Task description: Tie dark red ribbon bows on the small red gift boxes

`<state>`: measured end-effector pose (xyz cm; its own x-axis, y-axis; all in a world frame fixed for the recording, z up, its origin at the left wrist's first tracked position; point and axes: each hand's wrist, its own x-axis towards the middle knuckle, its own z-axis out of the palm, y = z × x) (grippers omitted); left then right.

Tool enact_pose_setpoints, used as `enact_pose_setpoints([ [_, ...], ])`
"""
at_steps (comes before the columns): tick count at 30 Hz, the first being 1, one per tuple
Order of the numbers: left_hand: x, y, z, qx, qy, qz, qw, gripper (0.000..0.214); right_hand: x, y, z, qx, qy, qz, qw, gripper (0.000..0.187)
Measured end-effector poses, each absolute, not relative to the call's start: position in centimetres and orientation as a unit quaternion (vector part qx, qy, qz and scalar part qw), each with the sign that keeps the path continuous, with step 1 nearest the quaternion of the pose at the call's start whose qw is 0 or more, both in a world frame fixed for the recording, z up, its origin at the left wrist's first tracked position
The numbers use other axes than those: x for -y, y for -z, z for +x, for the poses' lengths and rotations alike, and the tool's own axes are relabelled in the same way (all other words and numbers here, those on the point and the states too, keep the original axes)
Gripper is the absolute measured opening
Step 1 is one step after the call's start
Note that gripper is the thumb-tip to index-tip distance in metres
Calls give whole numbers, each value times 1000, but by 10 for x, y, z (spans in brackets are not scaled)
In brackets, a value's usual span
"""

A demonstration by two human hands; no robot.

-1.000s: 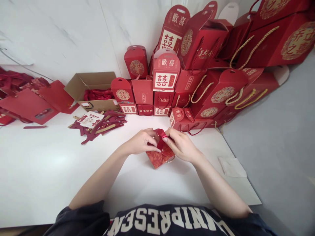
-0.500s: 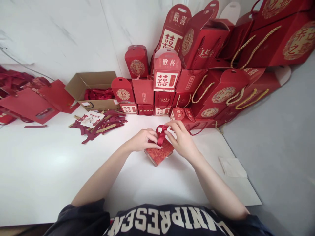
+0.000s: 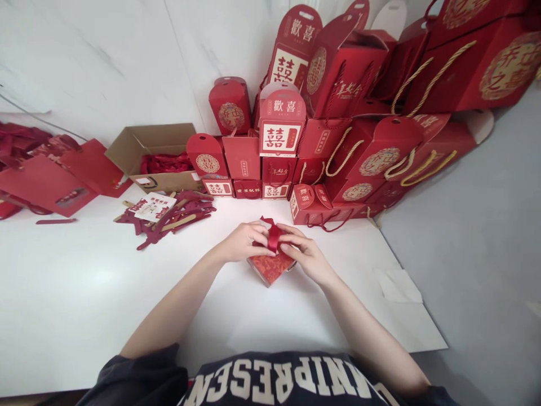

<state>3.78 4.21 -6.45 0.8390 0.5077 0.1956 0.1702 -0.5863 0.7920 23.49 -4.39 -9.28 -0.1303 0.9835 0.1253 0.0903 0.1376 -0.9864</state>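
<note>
A small orange-red patterned box [image 3: 270,268] rests on the white table in front of me. Dark red satin ribbon [image 3: 274,238] stands up in folds over its top. From the left, my left hand [image 3: 249,242] pinches the ribbon near the box, its thumb lying along the lid. On the other side my right hand [image 3: 305,255] has thumb and fingers closed on the ribbon's right part. Fingers of both hands hide much of the ribbon and the box's far side, so I cannot tell how the ribbon is looped.
Stacked red gift boxes [image 3: 282,135] with rope handles line the back right. A cardboard box [image 3: 167,181] of red ribbon stands back left, with a pile of dark red strips [image 3: 169,223] before it. Red bags [image 3: 51,180] lie far left; a white tissue [image 3: 397,285] lies right.
My right hand has come down closer to the box. The round ribbon loop between my hands has flattened into a fold. My left hand stays almost where it was.
</note>
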Motion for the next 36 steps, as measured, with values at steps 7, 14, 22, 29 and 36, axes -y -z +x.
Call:
enact_pose_setpoints([
  [7, -35, 54, 40, -186, -180, 913, 316, 14, 42, 89, 225, 543, -512, -432, 506, 17],
  [14, -32, 52, 41, -195, -203, 900, 334, 14, 44, 90, 221, 490, -509, -448, 548, 16],
  [22, -38, 67, 40, -274, -226, 837, 416, 27, 43, 95, 220, 413, -541, -434, 590, 15],
  [29, -34, 67, 42, -282, -234, 801, 472, 32, 44, 93, 219, 426, -536, -441, 580, 19],
  [36, -38, 69, 41, -234, -231, 838, 436, 20, 45, 93, 219, 425, -542, -425, 587, 14],
])
